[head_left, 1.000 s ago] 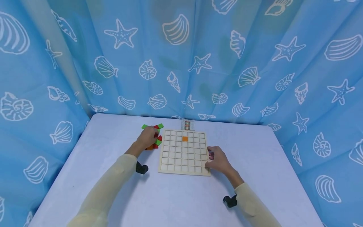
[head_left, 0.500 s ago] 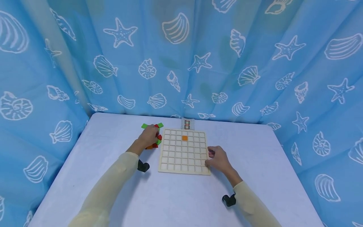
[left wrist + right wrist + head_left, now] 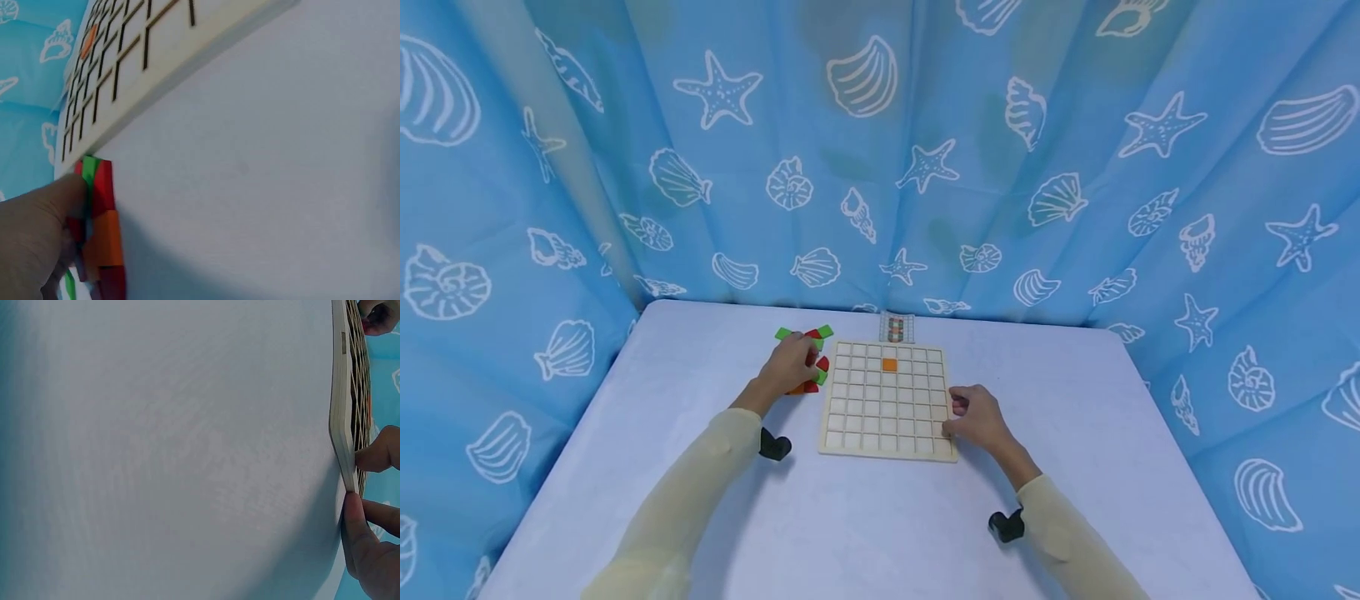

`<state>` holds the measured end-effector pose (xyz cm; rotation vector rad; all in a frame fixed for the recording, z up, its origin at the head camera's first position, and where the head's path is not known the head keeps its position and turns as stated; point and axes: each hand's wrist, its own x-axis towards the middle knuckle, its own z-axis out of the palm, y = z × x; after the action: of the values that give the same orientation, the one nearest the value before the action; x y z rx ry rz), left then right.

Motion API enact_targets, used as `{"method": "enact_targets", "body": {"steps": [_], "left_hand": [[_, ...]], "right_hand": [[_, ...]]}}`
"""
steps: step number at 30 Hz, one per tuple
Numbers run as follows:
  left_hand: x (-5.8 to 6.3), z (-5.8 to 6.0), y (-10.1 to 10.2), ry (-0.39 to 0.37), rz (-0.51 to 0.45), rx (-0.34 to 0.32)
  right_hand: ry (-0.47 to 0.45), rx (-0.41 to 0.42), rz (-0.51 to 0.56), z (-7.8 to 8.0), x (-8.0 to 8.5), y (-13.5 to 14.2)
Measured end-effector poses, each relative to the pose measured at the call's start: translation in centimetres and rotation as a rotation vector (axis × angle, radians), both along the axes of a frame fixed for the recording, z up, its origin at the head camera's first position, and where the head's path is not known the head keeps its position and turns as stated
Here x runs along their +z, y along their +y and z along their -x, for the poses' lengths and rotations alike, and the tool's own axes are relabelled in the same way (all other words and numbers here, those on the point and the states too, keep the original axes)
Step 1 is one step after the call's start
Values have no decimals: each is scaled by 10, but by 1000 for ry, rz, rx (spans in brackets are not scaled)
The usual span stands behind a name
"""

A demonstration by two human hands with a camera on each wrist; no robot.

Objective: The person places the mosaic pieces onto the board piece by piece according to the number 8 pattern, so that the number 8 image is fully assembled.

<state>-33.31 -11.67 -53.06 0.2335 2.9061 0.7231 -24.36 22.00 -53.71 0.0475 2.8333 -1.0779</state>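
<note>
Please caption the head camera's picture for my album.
Left hand on colourful pieces, right hand at the edge of a gridded board with one orange square.

I have passing room across the tabletop (image 3: 880, 525) in front of the grid board (image 3: 887, 412); colored tiles (image 3: 109, 237) and the left hand (image 3: 787, 364) crowd its left side, the right hand (image 3: 977, 419) blocks its right edge, a curtain (image 3: 880, 217) beyond it.
</note>
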Motion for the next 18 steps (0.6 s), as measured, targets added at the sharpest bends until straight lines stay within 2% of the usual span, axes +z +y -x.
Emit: {"method": "enact_targets", "body": {"steps": [5, 10, 14, 18], "left_hand": [[-2, -2, 0, 62, -35, -36], [-3, -3, 9, 167, -74, -123], [-1, -5, 24, 171, -105, -189], [-1, -4, 41, 153, -87, -224]], "right_hand": [[-14, -9, 0, 0, -1, 1], [-19, -15, -7, -1, -2, 2], [-22, -12, -6, -2, 0, 1], [-18, -8, 0, -1, 1, -1]]}}
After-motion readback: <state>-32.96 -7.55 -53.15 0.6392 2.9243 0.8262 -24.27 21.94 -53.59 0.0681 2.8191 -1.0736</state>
